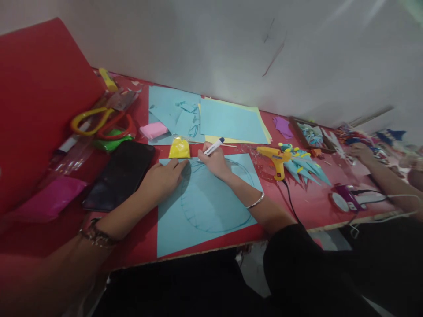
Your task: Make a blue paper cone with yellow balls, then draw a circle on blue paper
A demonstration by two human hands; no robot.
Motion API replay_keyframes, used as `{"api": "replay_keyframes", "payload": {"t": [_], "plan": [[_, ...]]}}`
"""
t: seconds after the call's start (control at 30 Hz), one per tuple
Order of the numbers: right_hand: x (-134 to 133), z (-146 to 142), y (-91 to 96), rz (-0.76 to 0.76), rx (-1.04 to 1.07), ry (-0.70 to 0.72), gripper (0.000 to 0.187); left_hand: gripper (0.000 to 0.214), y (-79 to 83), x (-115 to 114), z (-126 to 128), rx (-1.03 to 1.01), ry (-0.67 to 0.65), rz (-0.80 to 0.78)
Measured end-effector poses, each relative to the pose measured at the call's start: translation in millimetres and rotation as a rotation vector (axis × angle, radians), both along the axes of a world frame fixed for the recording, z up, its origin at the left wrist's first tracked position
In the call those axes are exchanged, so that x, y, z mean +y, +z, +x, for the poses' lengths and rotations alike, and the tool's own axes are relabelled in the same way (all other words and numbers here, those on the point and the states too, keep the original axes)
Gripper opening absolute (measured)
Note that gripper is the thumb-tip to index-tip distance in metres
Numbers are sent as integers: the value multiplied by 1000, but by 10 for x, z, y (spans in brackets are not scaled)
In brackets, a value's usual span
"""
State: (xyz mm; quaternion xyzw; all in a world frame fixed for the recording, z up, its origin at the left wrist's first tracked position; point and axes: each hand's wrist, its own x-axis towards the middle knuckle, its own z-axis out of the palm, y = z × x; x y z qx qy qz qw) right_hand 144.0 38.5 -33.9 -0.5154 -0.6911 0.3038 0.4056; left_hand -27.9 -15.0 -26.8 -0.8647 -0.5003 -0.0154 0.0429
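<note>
My right hand (215, 162) is closed round a white marker (214, 146) with a dark blue end, its tip down near the top of a light blue paper sheet (172, 233). A large drawn ring with short tick marks along its inner edge covers much of that sheet. Flat on the sheet's upper left part rests my left hand (165, 177), fingers stretched out and holding nothing. Just beyond the left fingertips stands a small yellow packet (179, 148). A black phone-like slab (120, 176) lies left of my left hand.
Scissors (105, 123) and a pink packet (53, 198) lie at the left. Behind are blue sheets (231, 119) with paper scraps. A yellow glue gun (276, 160) with a cord lies right, near a purple device (346, 198). Another person's hand (361, 154) is at the far right.
</note>
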Motion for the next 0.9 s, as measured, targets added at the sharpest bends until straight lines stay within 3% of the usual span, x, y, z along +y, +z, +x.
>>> {"api": "replay_keyframes", "payload": {"t": [0.43,0.9], "plan": [[-82,-4,46,23,-85,71,26,43,8,3,6,-16,26,-18],[-786,128,112,-164,-154,104,27,40,22,-7,0,17,11,-6]]}}
